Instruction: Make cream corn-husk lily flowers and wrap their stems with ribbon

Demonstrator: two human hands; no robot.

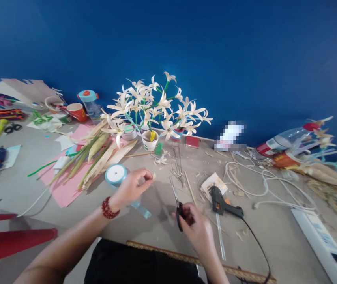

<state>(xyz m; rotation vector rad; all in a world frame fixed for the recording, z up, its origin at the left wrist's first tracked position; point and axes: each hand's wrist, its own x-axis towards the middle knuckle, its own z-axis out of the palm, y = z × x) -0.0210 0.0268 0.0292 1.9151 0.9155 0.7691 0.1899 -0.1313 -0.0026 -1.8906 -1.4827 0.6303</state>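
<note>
My left hand (135,184), with a red beaded bracelet at the wrist, is closed in a pinch on a small pale husk-like piece (154,176). In my right hand (197,227) are black-handled scissors (179,211), their blades pointing up and away from me. Just left of my left hand lies a roll of light blue ribbon (115,173), its loose end (141,209) passing under the hand. Ahead of both hands stand cream-coloured husk flowers (147,103) on green stems, in cups such as a white paper cup (150,142).
Corn husks (97,157) lie on pink paper (62,193) to the left. A glue gun (220,201), its cord, white cables (264,173) and a power strip (319,232) occupy the right. Thin wires (178,167) and scraps lie between. A plastic bottle (287,140) rests far right.
</note>
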